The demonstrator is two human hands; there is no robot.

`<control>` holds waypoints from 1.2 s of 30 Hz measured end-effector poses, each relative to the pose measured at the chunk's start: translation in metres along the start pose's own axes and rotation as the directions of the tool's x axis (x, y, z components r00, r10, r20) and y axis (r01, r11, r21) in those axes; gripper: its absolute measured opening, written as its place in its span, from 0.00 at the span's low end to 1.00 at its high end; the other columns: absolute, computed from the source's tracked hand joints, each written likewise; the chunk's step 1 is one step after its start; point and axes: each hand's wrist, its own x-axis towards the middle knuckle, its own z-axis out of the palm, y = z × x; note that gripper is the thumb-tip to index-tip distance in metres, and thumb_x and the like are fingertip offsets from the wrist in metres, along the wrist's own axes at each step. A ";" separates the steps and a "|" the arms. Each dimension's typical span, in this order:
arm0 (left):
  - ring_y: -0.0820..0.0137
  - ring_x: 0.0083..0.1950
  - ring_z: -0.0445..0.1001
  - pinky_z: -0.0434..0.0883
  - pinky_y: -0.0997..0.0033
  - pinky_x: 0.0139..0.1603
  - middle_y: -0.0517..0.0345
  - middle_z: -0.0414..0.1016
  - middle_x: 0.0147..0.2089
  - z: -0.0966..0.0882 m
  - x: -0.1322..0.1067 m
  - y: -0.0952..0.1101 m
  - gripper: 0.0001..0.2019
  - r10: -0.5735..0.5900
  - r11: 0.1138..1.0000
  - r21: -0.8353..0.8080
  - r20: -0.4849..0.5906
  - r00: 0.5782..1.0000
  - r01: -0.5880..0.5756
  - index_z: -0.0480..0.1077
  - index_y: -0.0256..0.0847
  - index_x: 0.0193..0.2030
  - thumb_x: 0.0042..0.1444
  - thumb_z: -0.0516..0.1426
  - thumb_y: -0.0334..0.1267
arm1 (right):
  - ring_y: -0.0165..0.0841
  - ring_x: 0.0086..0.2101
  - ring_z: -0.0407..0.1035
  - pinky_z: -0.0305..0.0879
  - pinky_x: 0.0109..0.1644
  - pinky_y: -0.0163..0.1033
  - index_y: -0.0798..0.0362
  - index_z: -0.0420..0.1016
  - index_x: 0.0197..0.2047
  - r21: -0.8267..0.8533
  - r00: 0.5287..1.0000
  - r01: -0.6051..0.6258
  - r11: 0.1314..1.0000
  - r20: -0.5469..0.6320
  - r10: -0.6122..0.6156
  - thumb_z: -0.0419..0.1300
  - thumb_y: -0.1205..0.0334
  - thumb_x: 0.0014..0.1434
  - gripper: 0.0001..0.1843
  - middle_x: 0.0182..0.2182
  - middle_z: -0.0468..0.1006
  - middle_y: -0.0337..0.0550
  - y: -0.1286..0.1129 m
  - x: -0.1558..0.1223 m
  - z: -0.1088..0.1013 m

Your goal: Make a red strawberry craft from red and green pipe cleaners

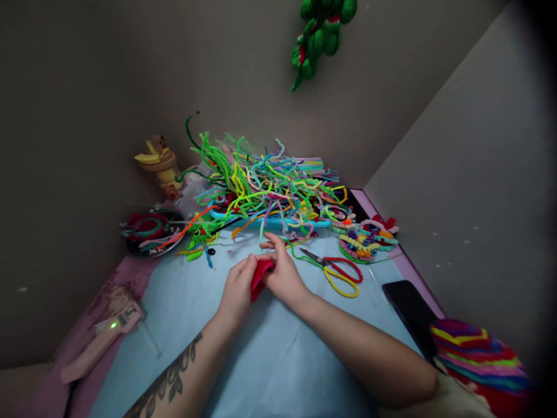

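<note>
Both my hands meet at the middle of the light blue mat [270, 360] over a small red fuzzy piece [260, 276]. My left hand [237, 289] pinches its left side with fingers curled. My right hand [282, 273] grips its right side, index finger raised toward the pile. Just behind them lies a big heap of pipe cleaners [265, 186] in many colours. Red and yellow scissors [337, 271] lie shut to the right of my right hand.
A coiled multicolour craft piece [368, 239] sits at the right, a dark round tray [150, 235] with red coils at the left. A glue gun [102, 339] with a green light lies front left. A black phone [411, 313] and a striped knit item [481, 357] are front right. A green figure [322, 35] hangs on the wall.
</note>
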 end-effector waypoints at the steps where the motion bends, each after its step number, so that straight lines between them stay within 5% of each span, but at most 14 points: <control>1: 0.67 0.34 0.74 0.68 0.71 0.36 0.52 0.78 0.34 0.001 0.000 -0.003 0.20 0.020 0.999 0.031 -0.026 0.999 -0.019 0.77 0.35 0.37 0.54 0.56 0.52 | 0.31 0.36 0.70 0.68 0.41 0.39 0.48 0.53 0.59 0.012 1.000 -0.007 1.000 0.006 0.007 0.59 0.70 0.47 0.36 0.48 0.68 0.47 0.000 0.000 0.001; 6: 0.70 0.31 0.72 0.66 0.74 0.31 0.56 0.77 0.30 0.005 -0.002 -0.012 0.19 0.086 0.995 0.065 -0.109 0.990 -0.079 0.76 0.36 0.39 0.54 0.56 0.51 | 0.28 0.31 0.69 0.68 0.36 0.35 0.47 0.56 0.57 0.013 1.000 -0.007 1.000 -0.015 0.007 0.58 0.68 0.50 0.31 0.41 0.71 0.42 0.002 0.000 0.007; 14: 0.64 0.35 0.76 0.70 0.69 0.37 0.50 0.78 0.33 0.006 0.004 0.005 0.19 -0.110 0.949 -0.304 -0.060 0.992 0.087 0.75 0.33 0.36 0.50 0.58 0.51 | 0.30 0.35 0.69 0.69 0.40 0.38 0.49 0.57 0.56 0.015 0.999 -0.017 1.000 -0.046 0.018 0.64 0.66 0.43 0.36 0.48 0.67 0.46 -0.007 0.003 0.004; 19: 0.65 0.36 0.77 0.71 0.69 0.39 0.53 0.78 0.32 0.003 0.008 0.003 0.16 -0.138 0.899 -0.436 -0.177 0.975 0.048 0.74 0.35 0.35 0.51 0.57 0.49 | 0.32 0.40 0.69 0.68 0.46 0.41 0.49 0.58 0.54 0.037 0.999 -0.045 0.998 -0.026 0.045 0.65 0.64 0.43 0.34 0.50 0.67 0.45 -0.006 -0.001 0.005; 23: 0.68 0.33 0.77 0.71 0.71 0.39 0.55 0.78 0.31 0.002 0.008 -0.001 0.16 -0.042 0.914 -0.400 -0.250 0.967 -0.063 0.74 0.35 0.33 0.51 0.58 0.49 | 0.33 0.37 0.70 0.68 0.44 0.41 0.50 0.61 0.50 0.050 0.992 -0.124 0.991 0.028 0.123 0.65 0.65 0.43 0.30 0.40 0.72 0.40 0.002 -0.002 0.008; 29: 0.68 0.36 0.76 0.70 0.71 0.41 0.53 0.78 0.34 0.002 0.007 -0.006 0.18 -0.033 0.930 -0.366 -0.185 0.982 -0.037 0.73 0.34 0.35 0.50 0.59 0.51 | 0.32 0.38 0.70 0.67 0.44 0.39 0.50 0.61 0.47 0.144 0.998 -0.057 0.988 0.035 0.052 0.64 0.64 0.45 0.26 0.40 0.72 0.39 0.001 -0.003 0.010; 36: 0.73 0.28 0.73 0.67 0.77 0.31 0.60 0.75 0.29 0.000 0.010 -0.008 0.16 0.015 0.963 -0.259 -0.232 0.973 -0.077 0.70 0.38 0.34 0.46 0.63 0.48 | 0.31 0.33 0.70 0.68 0.39 0.38 0.50 0.60 0.48 0.156 0.992 -0.122 0.980 0.003 0.122 0.63 0.62 0.46 0.26 0.34 0.72 0.37 0.005 0.001 0.008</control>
